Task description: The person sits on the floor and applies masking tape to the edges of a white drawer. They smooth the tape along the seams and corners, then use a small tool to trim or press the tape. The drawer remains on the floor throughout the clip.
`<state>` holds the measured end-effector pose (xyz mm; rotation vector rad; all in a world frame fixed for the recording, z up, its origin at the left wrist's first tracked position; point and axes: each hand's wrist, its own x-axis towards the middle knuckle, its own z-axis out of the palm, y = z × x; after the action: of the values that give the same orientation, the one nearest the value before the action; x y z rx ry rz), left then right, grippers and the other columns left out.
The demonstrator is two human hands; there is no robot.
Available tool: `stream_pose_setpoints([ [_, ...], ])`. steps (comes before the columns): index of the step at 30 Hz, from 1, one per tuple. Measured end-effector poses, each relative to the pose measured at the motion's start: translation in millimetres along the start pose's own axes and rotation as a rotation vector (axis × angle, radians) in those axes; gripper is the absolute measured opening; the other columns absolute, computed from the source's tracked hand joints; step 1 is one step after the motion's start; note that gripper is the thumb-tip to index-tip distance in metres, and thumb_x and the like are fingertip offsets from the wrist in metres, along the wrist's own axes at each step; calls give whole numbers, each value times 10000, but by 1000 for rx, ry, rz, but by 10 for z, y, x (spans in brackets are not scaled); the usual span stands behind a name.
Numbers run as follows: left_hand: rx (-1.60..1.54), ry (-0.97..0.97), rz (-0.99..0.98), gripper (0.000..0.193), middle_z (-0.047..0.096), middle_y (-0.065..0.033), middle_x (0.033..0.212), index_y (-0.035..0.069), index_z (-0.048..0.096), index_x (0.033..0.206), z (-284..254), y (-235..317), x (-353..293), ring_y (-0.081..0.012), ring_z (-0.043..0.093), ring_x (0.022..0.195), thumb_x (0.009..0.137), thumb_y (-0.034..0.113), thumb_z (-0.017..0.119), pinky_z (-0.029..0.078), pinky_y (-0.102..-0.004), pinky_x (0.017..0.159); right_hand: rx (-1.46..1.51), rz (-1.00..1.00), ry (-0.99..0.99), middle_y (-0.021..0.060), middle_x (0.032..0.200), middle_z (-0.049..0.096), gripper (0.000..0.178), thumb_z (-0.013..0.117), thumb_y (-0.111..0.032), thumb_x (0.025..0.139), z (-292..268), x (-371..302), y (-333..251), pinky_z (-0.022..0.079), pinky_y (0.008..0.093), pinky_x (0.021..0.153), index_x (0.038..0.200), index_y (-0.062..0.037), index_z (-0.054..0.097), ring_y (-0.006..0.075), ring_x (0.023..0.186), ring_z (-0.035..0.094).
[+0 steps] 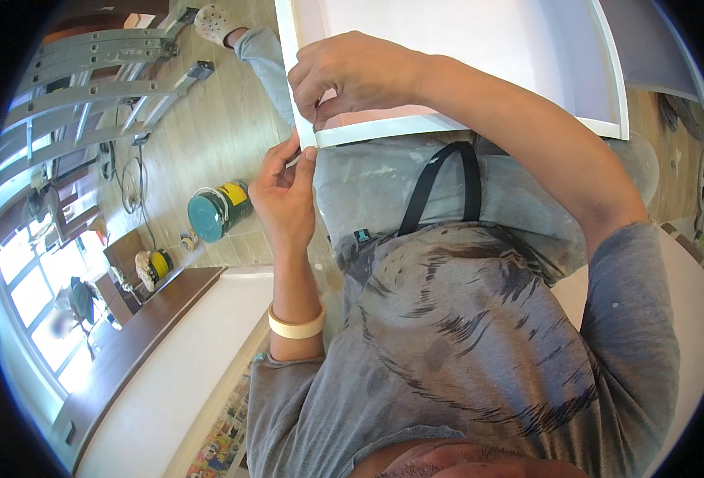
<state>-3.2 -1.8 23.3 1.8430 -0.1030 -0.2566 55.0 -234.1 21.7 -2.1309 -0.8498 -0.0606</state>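
Note:
A shallow white tray-like panel with a raised rim (pixel 392 131) rests across my lap, its near left corner between my hands. My left hand (pixel 284 191) grips that corner from below, thumb tip on the rim and fingers partly hidden beneath it. Just above, my right hand (pixel 356 72) reaches over the panel with fingertips pinched together at the left rim. Whatever lies between those fingertips is too small to make out. A cream-coloured roll of tape (pixel 296 325) is worn around my left forearm like a bracelet.
Metal ladders (pixel 113 92) lean at the upper left. A green bucket (pixel 218 213) with a yellow label sits on the wooden floor left of my left hand. A leg with a pale clog (pixel 215 25) extends beyond the panel. A brown-edged board (pixel 145 338) lies lower left.

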Motion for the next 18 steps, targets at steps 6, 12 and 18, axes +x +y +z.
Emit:
stream_pose_setpoints([
  [6, 64, -1, -12, 298, 705, -112, 1140, -93, 675, 1234, 16, 50, 1, -103, 648, 973, 969, 34, 728, 535, -226, 834, 11, 24, 49, -17, 895, 674, 75, 786, -155, 817, -56, -13, 65, 536, 346, 827, 803, -109, 729, 203, 953, 647],
  [12, 29, -7, 2, 287, 706, -101, 1133, -89, 681, 1228, 12, 38, 11, -97, 644, 954, 965, 19, 725, 532, -222, 816, 11, 91, 78, -27, 895, 674, 75, 790, -167, 814, -113, 7, 90, 544, 360, 851, 811, -122, 729, 197, 963, 649],
  [18, 48, 8, -21, 281, 703, -93, 1134, -85, 686, 1219, -5, 43, 0, -89, 641, 928, 965, 27, 729, 526, -217, 788, -26, 24, 76, -30, 872, 672, 93, 792, -176, 803, -40, -8, 41, 537, 363, 822, 795, -118, 720, 202, 928, 650],
])
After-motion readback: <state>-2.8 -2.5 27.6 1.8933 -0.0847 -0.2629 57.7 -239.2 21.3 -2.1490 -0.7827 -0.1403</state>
